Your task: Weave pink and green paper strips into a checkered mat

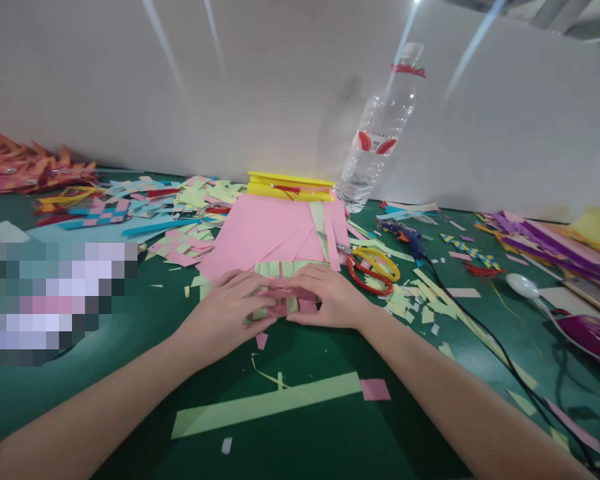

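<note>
Between my two hands lies a small woven paper piece (293, 305) of pink and pale green strips, partly hidden by the fingers. My left hand (227, 308) grips its left side with curled fingers. From the right, my right hand (334, 297) holds the same piece, thumb along the near edge and fingers over the top. Just beyond are pink paper sheets (255, 223) with a pale green strip on them. Nearer to me lie a long pale green paper strip (265, 403) and a small pink paper square (375, 389).
Scissors (375, 267) with red and yellow handles, a glue gun (403, 237) and its black cable lie to the right. A plastic bottle (377, 140) leans near the wall. Paper scraps (205, 193) spread at the back left. A purple-handled tool (587, 337) is far right.
</note>
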Action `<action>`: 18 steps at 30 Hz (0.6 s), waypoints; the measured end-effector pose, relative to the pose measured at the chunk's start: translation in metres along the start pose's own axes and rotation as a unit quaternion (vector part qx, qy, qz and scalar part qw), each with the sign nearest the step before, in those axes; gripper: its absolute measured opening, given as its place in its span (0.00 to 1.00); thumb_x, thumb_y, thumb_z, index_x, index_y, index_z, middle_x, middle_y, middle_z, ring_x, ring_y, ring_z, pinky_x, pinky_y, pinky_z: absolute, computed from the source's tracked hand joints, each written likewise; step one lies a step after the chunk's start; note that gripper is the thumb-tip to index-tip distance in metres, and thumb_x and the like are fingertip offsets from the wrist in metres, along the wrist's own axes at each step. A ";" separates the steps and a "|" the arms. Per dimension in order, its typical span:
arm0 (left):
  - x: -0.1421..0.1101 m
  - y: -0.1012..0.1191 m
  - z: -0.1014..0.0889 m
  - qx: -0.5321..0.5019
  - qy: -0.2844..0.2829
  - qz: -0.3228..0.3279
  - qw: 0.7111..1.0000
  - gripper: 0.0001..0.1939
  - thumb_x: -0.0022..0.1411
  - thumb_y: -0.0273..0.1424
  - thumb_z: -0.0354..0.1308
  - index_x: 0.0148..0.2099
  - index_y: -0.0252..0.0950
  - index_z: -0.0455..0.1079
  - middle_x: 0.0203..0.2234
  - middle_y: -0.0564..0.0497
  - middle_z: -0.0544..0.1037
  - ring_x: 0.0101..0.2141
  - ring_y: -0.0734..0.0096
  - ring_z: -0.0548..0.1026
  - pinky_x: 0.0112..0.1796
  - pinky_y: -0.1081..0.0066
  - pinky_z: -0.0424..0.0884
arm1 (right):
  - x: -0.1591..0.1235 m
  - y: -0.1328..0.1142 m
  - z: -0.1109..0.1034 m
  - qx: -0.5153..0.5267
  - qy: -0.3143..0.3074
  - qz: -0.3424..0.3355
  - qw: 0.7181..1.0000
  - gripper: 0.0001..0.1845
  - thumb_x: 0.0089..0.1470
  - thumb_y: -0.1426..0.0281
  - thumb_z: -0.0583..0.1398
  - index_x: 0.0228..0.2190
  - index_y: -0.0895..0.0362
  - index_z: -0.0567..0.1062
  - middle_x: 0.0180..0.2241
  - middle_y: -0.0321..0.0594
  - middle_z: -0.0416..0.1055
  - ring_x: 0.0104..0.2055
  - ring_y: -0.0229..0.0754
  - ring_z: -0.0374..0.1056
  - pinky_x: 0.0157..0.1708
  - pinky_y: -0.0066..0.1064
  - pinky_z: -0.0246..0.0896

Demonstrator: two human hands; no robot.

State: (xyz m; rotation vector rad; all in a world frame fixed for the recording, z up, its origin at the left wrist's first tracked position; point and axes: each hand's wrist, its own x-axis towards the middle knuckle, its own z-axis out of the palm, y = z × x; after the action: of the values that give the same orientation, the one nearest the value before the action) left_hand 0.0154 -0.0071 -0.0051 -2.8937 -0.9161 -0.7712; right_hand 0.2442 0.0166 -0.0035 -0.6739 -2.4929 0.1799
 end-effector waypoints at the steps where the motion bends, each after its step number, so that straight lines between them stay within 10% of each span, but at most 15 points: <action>1: 0.000 0.000 -0.001 -0.009 0.010 0.000 1.000 0.09 0.65 0.34 0.54 0.43 0.39 0.74 0.42 0.47 0.76 0.44 0.61 0.72 0.45 0.57 0.67 | 0.000 0.000 0.000 0.000 0.002 0.001 1.000 0.23 0.52 0.59 0.62 0.48 0.55 0.70 0.38 0.42 0.74 0.41 0.44 0.68 0.44 0.39 0.64; 6: -0.006 -0.009 -0.007 -0.057 0.052 -0.026 0.997 0.11 0.67 0.32 0.50 0.43 0.39 0.74 0.40 0.48 0.76 0.43 0.65 0.72 0.43 0.65 0.67 | -0.001 0.003 -0.001 -0.006 0.019 0.014 1.000 0.13 0.55 0.62 0.59 0.40 0.57 0.73 0.37 0.43 0.74 0.41 0.43 0.68 0.43 0.37 0.62; 18: -0.011 -0.019 -0.006 -0.023 -0.041 -0.050 0.998 0.10 0.65 0.34 0.53 0.36 0.41 0.75 0.29 0.54 0.75 0.32 0.68 0.71 0.41 0.65 0.60 | -0.004 0.010 -0.013 -0.039 -0.053 0.023 0.998 0.11 0.53 0.64 0.61 0.37 0.57 0.73 0.37 0.43 0.73 0.41 0.44 0.65 0.44 0.38 0.56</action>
State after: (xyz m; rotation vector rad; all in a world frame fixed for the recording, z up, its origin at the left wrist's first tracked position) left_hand -0.0056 0.0016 -0.0072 -2.9607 -1.0714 -0.6921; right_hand 0.2588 0.0235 0.0033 -0.7734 -2.5989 0.1398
